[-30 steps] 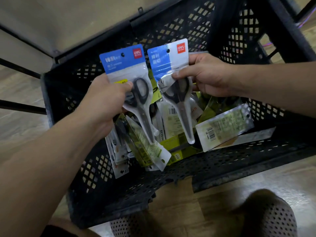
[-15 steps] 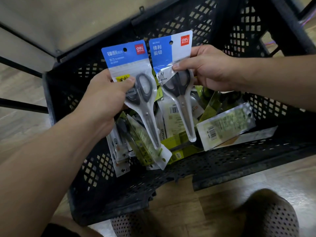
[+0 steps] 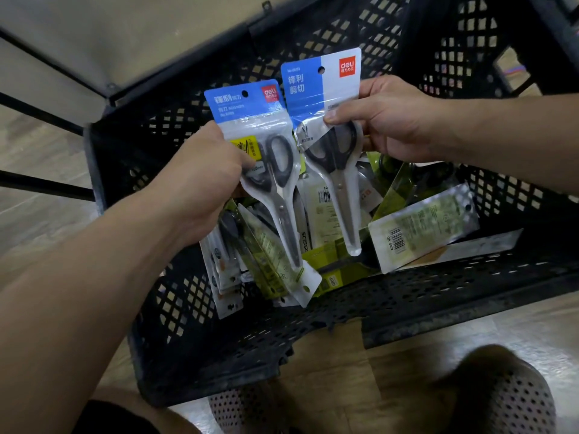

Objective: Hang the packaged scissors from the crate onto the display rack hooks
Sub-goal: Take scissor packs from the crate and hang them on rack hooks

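A black perforated crate [image 3: 329, 321] stands on the floor below me. My left hand [image 3: 200, 177] grips one packaged scissors [image 3: 266, 151], blue header card up, by its left side above the crate. Beside it, my right hand [image 3: 391, 120] pinches a second packaged scissors [image 3: 329, 126] near the handles, a little higher. Both packs hang upright with blades pointing down. Several more packs [image 3: 419, 227], many green and face down, lie loose in the crate bottom. No display rack or hooks are in view.
Wooden floor [image 3: 344, 380] runs under the crate. Two shoes with dotted uppers [image 3: 507, 399] show at the bottom edge. A pale panel with black bars [image 3: 47, 120] stands at the upper left, and a dark frame [image 3: 557, 26] crosses the upper right.
Both hands have lifted their packs slightly higher out of the crate, the right pack more than the left. Grips are unchanged.
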A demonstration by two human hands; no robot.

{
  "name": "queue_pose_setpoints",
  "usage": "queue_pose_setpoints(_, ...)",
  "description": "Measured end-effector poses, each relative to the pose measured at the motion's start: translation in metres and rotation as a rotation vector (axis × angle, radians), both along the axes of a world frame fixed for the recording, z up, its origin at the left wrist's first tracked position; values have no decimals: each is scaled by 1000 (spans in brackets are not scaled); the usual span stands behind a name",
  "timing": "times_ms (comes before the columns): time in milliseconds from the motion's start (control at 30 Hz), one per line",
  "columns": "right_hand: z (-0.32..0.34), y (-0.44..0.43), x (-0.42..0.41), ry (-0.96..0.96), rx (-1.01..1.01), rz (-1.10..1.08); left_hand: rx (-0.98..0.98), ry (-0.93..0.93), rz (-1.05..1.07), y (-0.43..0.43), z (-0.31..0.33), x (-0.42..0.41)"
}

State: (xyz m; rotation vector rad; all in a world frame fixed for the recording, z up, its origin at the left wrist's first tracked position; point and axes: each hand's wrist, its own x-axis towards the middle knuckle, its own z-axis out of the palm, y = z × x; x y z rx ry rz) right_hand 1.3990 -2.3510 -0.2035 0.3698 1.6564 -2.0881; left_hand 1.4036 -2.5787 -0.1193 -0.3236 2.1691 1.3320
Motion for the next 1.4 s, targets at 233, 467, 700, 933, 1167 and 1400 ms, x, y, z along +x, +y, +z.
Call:
queue_pose_setpoints(233,-2,0,0,2,-2,13,-68,29,-104,-3,-3,-1)
queue_pose_setpoints(467,3,2,-4,37,-5,13,-7,87,-71,-7,-7,-3)
queue_pose_setpoints(700,88,6,12,222,161,-83,185,276,113,-1,44,-2)
queue_pose_setpoints(933,307,-1,31,308,363,-307,448,311,232,9,225,4)
queue_pose_setpoints(1167,596,-29,66,328,406,-413,590,291,154,19,512,31)
queue_pose_setpoints(1400,858,-56,82,412,382,-500,667,529,298,-19,756,54)
